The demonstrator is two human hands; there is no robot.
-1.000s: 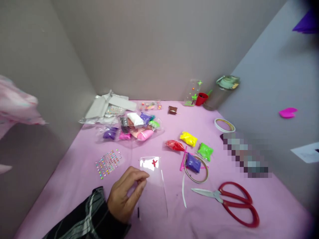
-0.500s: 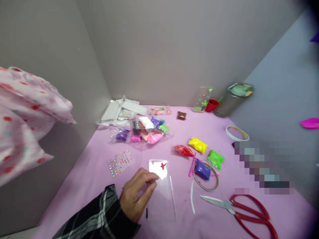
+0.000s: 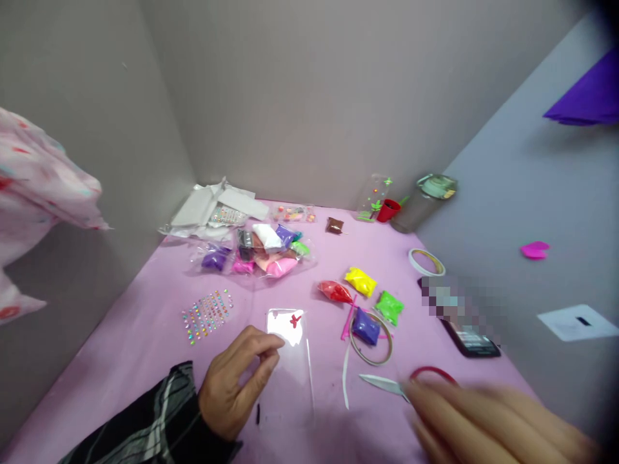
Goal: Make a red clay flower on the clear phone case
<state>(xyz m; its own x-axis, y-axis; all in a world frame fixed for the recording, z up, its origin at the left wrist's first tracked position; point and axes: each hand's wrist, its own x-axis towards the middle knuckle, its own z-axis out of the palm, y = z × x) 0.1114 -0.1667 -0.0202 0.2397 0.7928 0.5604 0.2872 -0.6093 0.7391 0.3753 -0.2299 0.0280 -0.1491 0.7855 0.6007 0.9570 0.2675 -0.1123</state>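
A clear phone case (image 3: pixel 293 386) lies on the pink cloth, with a small red clay piece (image 3: pixel 295 320) near its far end. At its left edge is my left hand (image 3: pixel 239 380), thumb and forefinger brought together in a pinch over the case. Whatever sits between those fingertips, if anything, I cannot make out. My right hand (image 3: pixel 488 419) is at the lower right, smeared by motion. It passes over the scissors (image 3: pixel 382 383), covering most of their red handles. Its fingertips are too blurred to show whether they hold anything.
Beyond the case lie red (image 3: pixel 334 291), yellow (image 3: pixel 360 281), green (image 3: pixel 389 307) and blue clay packets (image 3: pixel 366 327), the blue one on a tape roll (image 3: pixel 391 351). A gem sticker sheet (image 3: pixel 207 316) is left. A phone (image 3: pixel 471 341) and bottle (image 3: pixel 418 203) stand right.
My right hand has come into view at the lower right, over the scissors. The view has turned rightward, so things appear shifted left. My left hand keeps its pose beside the case.
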